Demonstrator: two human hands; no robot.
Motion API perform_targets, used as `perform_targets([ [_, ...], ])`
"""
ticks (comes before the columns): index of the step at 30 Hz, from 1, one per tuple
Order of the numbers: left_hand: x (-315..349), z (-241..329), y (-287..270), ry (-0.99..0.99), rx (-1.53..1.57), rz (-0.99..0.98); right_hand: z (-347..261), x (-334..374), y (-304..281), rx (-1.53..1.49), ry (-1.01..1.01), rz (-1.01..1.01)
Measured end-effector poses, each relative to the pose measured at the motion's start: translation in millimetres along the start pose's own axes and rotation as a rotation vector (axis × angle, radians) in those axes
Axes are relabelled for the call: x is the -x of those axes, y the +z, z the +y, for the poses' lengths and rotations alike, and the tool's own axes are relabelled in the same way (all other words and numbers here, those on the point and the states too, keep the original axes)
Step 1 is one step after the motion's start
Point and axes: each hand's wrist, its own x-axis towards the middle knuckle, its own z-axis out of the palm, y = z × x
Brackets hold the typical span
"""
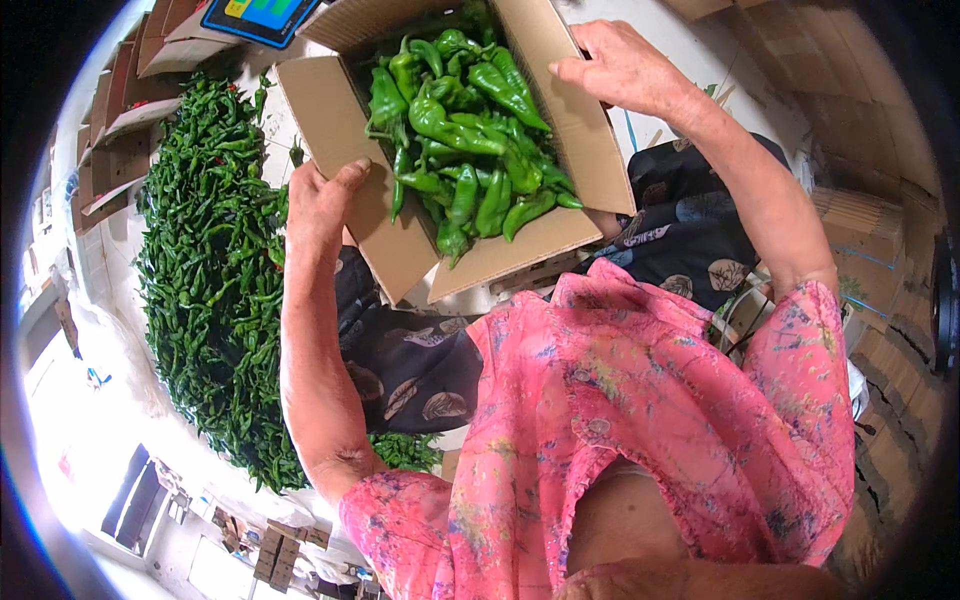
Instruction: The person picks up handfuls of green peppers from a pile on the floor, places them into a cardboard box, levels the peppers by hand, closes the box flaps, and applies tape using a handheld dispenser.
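Observation:
An open cardboard box (553, 240) with its flaps folded outward is in front of me, above my lap. Inside lie several long green peppers (460, 130), glossy and slightly curved, heaped near the rim. My left hand (325, 195) grips the box's left flap, thumb over its inner face and fingers behind. At the far right side, my right hand (620, 65) holds the edge of the right flap, its thumb and fingers bent round the cardboard. The fingertips behind the flaps are hidden.
A long heap of green peppers (210, 270) covers the floor at my left. A scale with a blue-rimmed screen (262, 15) stands beyond the box. Opened cardboard boxes (120, 120) line the far left; stacked flat cardboard (860, 240) lies at the right.

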Motion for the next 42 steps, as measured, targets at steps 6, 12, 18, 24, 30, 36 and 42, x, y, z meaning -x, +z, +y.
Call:
perform_targets([
  [6, 26, 44, 8, -0.053, -0.029, 0.053, -20, 23, -44, -0.281, 0.013, -0.035],
  [12, 10, 8, 8, 0.069, -0.133, -0.026, -17, 8, -18, 0.101, 0.066, 0.030],
  [18, 18, 25, 10, -0.025, -0.059, 0.064, -7, 9, -30, 0.086, -0.063, 0.092],
  [24, 2, 8, 18, -0.044, -0.217, 0.062, 6, 1, -2, 0.167, 0.003, 0.107],
  [30, 2, 9, 27, 0.456, -0.599, 0.414, -5, 12, -26, 0.098, 0.051, 0.028],
  [36, 15, 56, 86, 0.768, -0.613, 0.210, -8, 30, -21, 0.231, -0.261, 0.573],
  [42, -19, 56, 116, 0.734, -0.851, 0.040, -16, 39, -10, 0.439, -0.706, 0.374],
])
